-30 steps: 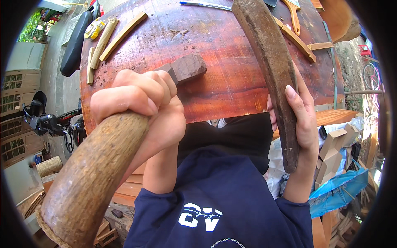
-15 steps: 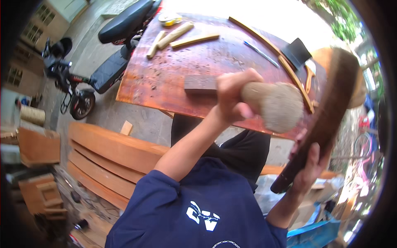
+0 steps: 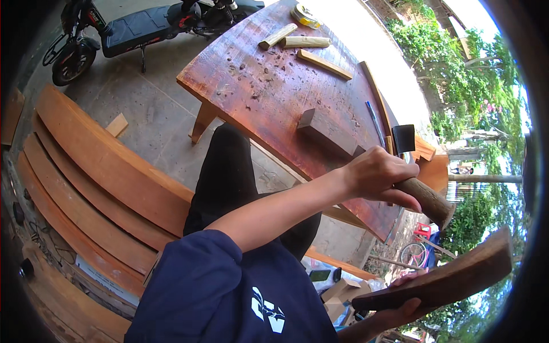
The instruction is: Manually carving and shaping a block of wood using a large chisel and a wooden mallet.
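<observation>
My left hand reaches across to the table's right part, its fingers closed around a wooden mallet with a round, thick end pointing right. Just behind that hand lies a dark rectangular wood block on the table. Low at the right, my right hand grips a dark, slightly curved piece of wood off the table, its wider end up and to the right. The mallet and the curved wood are apart. Beyond the left hand sits a black square plate, perhaps a tool's blade.
The reddish wooden table carries bark crumbs, short wood sticks, a yellow tape measure, a slim blue-ended tool and a long wood strip. A slatted bench stands left, a scooter behind it.
My view has turned right. The left hand, still holding the mallet, has swung rightward, and its thick end points away now. The curved wood in my right hand has tilted from steep to nearly level.
</observation>
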The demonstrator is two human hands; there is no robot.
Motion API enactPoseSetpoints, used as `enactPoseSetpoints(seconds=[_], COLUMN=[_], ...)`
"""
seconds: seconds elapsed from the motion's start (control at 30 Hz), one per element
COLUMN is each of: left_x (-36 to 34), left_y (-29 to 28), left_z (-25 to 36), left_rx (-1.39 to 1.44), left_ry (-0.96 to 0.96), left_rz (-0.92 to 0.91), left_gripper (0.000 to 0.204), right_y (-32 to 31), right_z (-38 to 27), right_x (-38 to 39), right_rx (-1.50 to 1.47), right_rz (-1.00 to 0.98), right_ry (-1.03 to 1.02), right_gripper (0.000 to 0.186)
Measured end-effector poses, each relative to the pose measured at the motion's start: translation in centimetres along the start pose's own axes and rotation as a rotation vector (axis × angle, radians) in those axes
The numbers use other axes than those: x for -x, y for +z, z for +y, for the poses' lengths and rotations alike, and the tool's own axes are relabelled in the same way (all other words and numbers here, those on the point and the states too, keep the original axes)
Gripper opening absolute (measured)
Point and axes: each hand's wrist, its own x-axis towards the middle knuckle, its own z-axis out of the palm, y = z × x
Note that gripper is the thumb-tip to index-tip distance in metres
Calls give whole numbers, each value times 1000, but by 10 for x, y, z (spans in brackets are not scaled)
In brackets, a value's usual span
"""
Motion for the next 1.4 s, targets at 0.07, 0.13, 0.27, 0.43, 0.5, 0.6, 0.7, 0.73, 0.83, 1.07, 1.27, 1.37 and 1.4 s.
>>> enactPoseSetpoints(seconds=[0.07,0.13,0.27,0.43,0.5,0.6,0.7,0.73,0.83,1.07,1.27,1.37,1.4], left_x=[-2,-2,-7,-7,-10,-13,-16,-14,-16,-19,-22,-28,-28], left_y=[2,3,4,5,2,6,7,5,12,10,8,13,15], left_z=[0,2,0,-3,-5,0,-5,-6,-10,-13,-13,-13,-10], left_rx=[-13,-4,-9,-27,1,22,-3,5,-6,6,-1,32,22], left_ry=[9,-6,-40,-81,-110,-127,-128,-158,-164,-198,-240,-250,-240], left_rz=[-4,14,30,45,34,78,64,46,71,60,36,28,25], left_gripper=[64,63,64,64,64,65,66,66,67,71,72,73,73], right_y=[9,0,-18,10,1,-9,2,9,-3,-11,-10,-23,-1], right_z=[-8,2,-1,-6,-10,-19,-15,-19,-30,-34,-19,-40,-50], right_x=[-7,-3,-24,-29,-35,-46,-41,-35,-41,-59,-65,-74,-72], right_rx=[-31,189,219,232,216,-172,211,260,211,261,513,129,-13], right_rz=[49,-42,-74,0,-126,-11,-61,-111,-61,-176,-201,-129,-142], right_ry=[44,-31,-10,51,82,171,63,59,-16,26,-166,25,59], right_gripper=[86,81,66,67,71,86,87,88,68,70,71,74,72])
